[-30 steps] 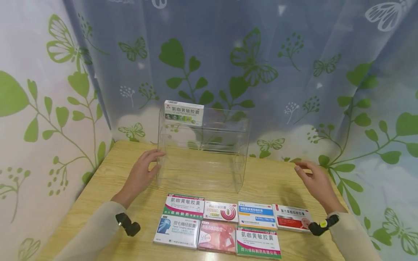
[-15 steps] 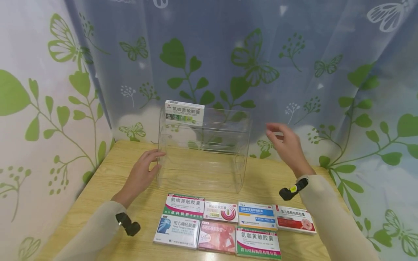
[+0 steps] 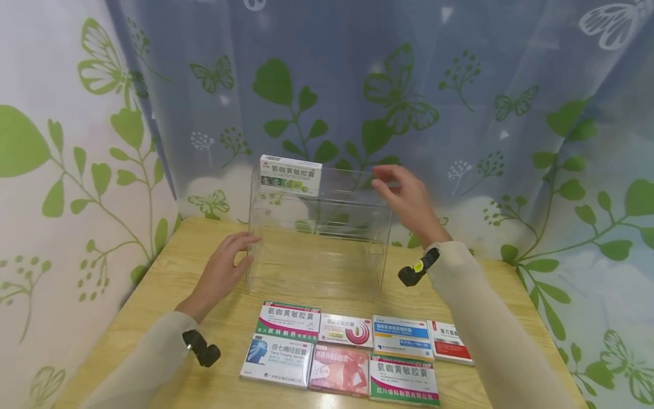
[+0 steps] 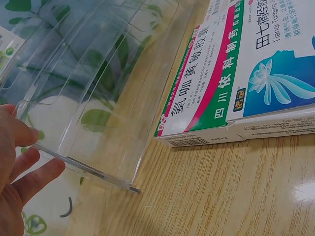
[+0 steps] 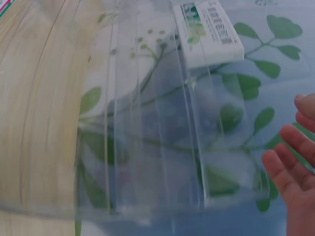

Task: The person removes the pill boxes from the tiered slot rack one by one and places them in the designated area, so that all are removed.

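Observation:
A clear acrylic tiered rack stands on the table, its steps see-through. On its top tier, at the left end, a white medicine box with a green strip stands leaning back. My left hand is at the rack's left side, fingertips right at the side panel's edge, fingers loosely bent. My right hand is up by the rack's top right corner, fingers relaxed and holding nothing. In the right wrist view its fingers overlap the top tier's end, to the side of the white box.
Several medicine boxes lie flat in two rows before the rack, among them a blue-and-white box, a pink box and a green-edged box. My right sleeve covers part of a red-and-white box. A leaf-patterned curtain hangs behind.
My right hand has swung left and up from above the table's right side to the rack's top right corner. The left hand stays by the rack's left side. The boxes have not moved.

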Tool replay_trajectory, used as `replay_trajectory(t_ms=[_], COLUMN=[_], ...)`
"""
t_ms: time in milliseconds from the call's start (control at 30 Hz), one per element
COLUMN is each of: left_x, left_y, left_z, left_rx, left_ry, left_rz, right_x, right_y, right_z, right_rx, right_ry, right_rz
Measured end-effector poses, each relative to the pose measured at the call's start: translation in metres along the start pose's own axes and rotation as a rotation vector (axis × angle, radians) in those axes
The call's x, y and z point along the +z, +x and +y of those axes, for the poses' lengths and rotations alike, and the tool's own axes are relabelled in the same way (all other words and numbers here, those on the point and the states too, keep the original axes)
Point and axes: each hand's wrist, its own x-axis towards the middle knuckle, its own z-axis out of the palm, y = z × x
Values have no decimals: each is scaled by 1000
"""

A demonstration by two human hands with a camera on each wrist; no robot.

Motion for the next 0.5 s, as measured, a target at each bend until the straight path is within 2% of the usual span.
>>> replay_trajectory(t_ms=[300, 500], left_x=[1, 2], left_y=[0, 1], left_z=[0, -2], left_rx=[3, 6], left_ry=[-1, 1], left_rz=[-2, -3], right_x=[34, 58], right_y=[24, 34], right_z=[-28, -44], right_rx=[4, -35], right_ry=[56, -10], right_rz=[-68, -161])
